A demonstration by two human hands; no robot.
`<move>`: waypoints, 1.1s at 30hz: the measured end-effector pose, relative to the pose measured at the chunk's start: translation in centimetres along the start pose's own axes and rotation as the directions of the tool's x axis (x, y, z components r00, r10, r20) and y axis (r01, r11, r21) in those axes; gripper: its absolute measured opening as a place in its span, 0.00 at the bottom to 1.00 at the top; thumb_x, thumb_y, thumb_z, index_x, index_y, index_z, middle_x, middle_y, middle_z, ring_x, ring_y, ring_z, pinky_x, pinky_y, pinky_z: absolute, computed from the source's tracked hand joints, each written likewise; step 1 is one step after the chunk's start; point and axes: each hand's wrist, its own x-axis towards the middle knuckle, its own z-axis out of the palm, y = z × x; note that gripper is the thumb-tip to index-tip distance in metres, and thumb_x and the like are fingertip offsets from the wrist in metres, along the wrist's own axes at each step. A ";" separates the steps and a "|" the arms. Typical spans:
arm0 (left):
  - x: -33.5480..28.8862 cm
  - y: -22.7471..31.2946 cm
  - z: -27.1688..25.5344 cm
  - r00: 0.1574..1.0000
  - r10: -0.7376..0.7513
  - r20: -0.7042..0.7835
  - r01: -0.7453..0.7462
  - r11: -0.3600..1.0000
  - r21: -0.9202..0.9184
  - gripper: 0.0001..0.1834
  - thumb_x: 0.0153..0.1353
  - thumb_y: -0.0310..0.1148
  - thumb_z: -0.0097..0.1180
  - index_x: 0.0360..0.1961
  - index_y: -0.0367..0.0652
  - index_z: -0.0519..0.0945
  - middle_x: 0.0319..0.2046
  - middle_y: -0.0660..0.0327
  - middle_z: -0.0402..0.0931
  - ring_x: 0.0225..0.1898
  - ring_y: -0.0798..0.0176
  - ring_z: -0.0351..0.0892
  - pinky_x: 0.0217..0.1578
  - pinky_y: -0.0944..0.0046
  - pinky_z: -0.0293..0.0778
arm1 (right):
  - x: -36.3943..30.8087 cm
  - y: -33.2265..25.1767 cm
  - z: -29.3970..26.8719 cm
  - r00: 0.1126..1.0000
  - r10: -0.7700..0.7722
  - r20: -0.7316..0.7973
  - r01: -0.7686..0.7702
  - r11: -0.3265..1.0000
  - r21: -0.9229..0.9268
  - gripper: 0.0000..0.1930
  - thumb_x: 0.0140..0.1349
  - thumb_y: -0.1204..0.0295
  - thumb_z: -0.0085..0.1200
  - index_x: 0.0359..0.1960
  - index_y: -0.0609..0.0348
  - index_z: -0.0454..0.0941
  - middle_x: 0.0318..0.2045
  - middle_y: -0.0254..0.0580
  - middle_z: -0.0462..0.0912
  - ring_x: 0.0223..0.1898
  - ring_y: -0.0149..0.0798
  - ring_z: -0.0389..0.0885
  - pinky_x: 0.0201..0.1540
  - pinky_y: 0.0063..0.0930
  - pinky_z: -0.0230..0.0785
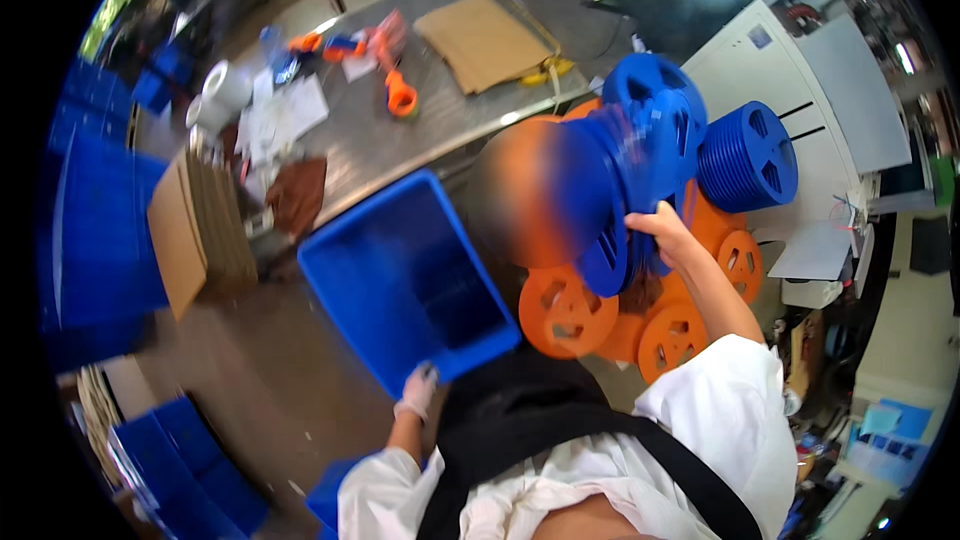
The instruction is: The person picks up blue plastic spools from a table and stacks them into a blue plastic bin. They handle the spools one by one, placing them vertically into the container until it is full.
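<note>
My left hand [415, 395], in a pale glove, grips the near rim of a deep blue plastic bin [345, 285]. Something small and dark shows at its fingertips, too small to name. No contents can be made out inside the bin. Over on the right, my bare right hand [664, 232] is closed on the edge of a blue plastic reel [603, 262] with cut-out slots. More blue reels [650, 85] lean behind it, smeared by motion. Several orange reels [568, 312] lie beneath and around them. A blurred patch hides part of the pile between bin and reels.
Beyond the bin stands a metal table [450, 115] with flat cardboard [483, 40], orange tape dispensers [401, 95] and papers [285, 118]. A stack of blue reels [748, 158] sits at right by a white cabinet [790, 70]. Folded cardboard [205, 230] and blue crates [185, 465] stand left.
</note>
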 end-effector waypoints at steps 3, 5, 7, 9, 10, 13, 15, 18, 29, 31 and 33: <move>0.1 -2.0 -2.6 0.991 0.106 -0.085 -0.111 0.992 -0.053 0.27 0.65 0.46 0.52 0.59 0.38 0.74 0.54 0.47 0.77 0.57 0.48 0.76 0.56 0.57 0.70 | -5.6 2.3 4.7 0.994 -0.064 0.088 -0.003 0.793 0.609 0.13 0.57 0.66 0.58 0.36 0.65 0.77 0.30 0.41 0.79 0.31 0.36 0.78 0.40 0.30 0.74; -1.8 1.0 -5.5 0.976 0.129 -0.176 -0.148 0.984 -0.096 0.26 0.65 0.44 0.53 0.58 0.38 0.75 0.51 0.47 0.79 0.52 0.51 0.80 0.52 0.60 0.73 | -9.2 1.4 11.6 0.984 -0.178 0.029 0.094 0.645 0.758 0.18 0.58 0.64 0.59 0.43 0.60 0.67 0.24 0.30 0.63 0.23 0.27 0.62 0.30 0.23 0.60; -2.3 0.8 -7.8 0.952 0.154 -0.266 -0.230 0.931 -0.283 0.24 0.66 0.40 0.54 0.59 0.39 0.74 0.50 0.51 0.80 0.44 0.62 0.81 0.44 0.65 0.75 | -10.6 4.6 14.0 0.912 -0.366 0.186 -0.011 0.430 0.903 0.18 0.56 0.62 0.59 0.40 0.59 0.67 0.22 0.31 0.64 0.24 0.29 0.64 0.28 0.25 0.59; -4.7 4.3 -10.7 0.897 0.199 -0.394 -0.346 0.873 -0.345 0.22 0.67 0.36 0.54 0.59 0.37 0.73 0.51 0.54 0.80 0.47 0.65 0.79 0.46 0.67 0.75 | -11.9 6.3 17.0 0.859 -0.451 0.244 -0.054 0.395 0.917 0.16 0.55 0.62 0.59 0.36 0.56 0.67 0.21 0.30 0.65 0.21 0.28 0.62 0.27 0.25 0.57; -5.7 5.3 -11.9 0.883 0.166 -0.440 -0.366 0.829 -0.422 0.22 0.68 0.35 0.52 0.60 0.37 0.73 0.53 0.52 0.78 0.51 0.62 0.78 0.50 0.66 0.73 | -12.6 7.3 18.4 0.836 -0.479 0.267 -0.083 0.371 0.925 0.16 0.55 0.63 0.60 0.36 0.56 0.68 0.21 0.30 0.66 0.21 0.28 0.62 0.27 0.25 0.57; -6.6 5.7 -14.8 0.738 0.241 -0.631 -0.578 0.707 -0.407 0.22 0.69 0.35 0.52 0.61 0.37 0.72 0.56 0.52 0.76 0.54 0.61 0.76 0.54 0.65 0.71 | -14.3 8.4 22.2 0.784 -0.537 0.311 -0.136 0.340 0.930 0.16 0.53 0.63 0.62 0.35 0.56 0.69 0.20 0.30 0.67 0.19 0.29 0.63 0.26 0.26 0.58; -8.8 7.7 -17.0 0.695 0.259 -0.671 -0.600 0.723 -0.343 0.22 0.68 0.34 0.52 0.61 0.36 0.72 0.57 0.51 0.75 0.57 0.56 0.74 0.58 0.61 0.68 | -15.2 9.0 23.3 0.762 -0.543 0.352 -0.168 0.358 0.918 0.16 0.53 0.63 0.62 0.35 0.56 0.70 0.20 0.30 0.67 0.20 0.29 0.64 0.26 0.26 0.59; -9.8 9.3 -18.9 0.466 0.505 -0.727 -0.664 0.742 0.090 0.23 0.66 0.32 0.52 0.60 0.36 0.72 0.57 0.49 0.73 0.60 0.50 0.72 0.61 0.55 0.66 | -16.3 9.3 24.5 0.695 -0.559 0.451 -0.199 0.453 0.869 0.16 0.54 0.62 0.62 0.35 0.56 0.70 0.19 0.30 0.68 0.20 0.30 0.65 0.26 0.27 0.60; -14.9 17.0 -10.5 0.248 0.966 -0.070 -0.952 0.256 0.166 0.27 0.64 0.41 0.50 0.61 0.39 0.71 0.63 0.49 0.68 0.64 0.49 0.66 0.66 0.47 0.58 | -20.2 8.9 26.9 0.762 -0.438 0.476 -0.186 0.556 0.810 0.18 0.54 0.59 0.63 0.35 0.56 0.70 0.18 0.30 0.66 0.20 0.31 0.65 0.26 0.27 0.59; -11.8 12.9 -10.3 0.410 0.900 -0.150 -0.768 0.429 0.476 0.28 0.63 0.41 0.52 0.61 0.36 0.70 0.63 0.47 0.67 0.65 0.45 0.65 0.67 0.45 0.55 | -21.1 9.6 26.5 0.769 -0.463 0.441 -0.152 0.538 0.829 0.17 0.54 0.59 0.63 0.34 0.55 0.69 0.18 0.30 0.66 0.20 0.31 0.64 0.26 0.27 0.58; -11.2 10.8 -13.0 0.448 0.839 -0.309 -0.690 0.544 0.476 0.31 0.60 0.37 0.53 0.62 0.33 0.67 0.61 0.40 0.66 0.64 0.38 0.63 0.67 0.45 0.55 | -21.7 9.5 26.0 0.800 -0.470 0.372 -0.089 0.521 0.849 0.17 0.54 0.59 0.63 0.32 0.53 0.67 0.18 0.29 0.65 0.20 0.30 0.64 0.26 0.27 0.58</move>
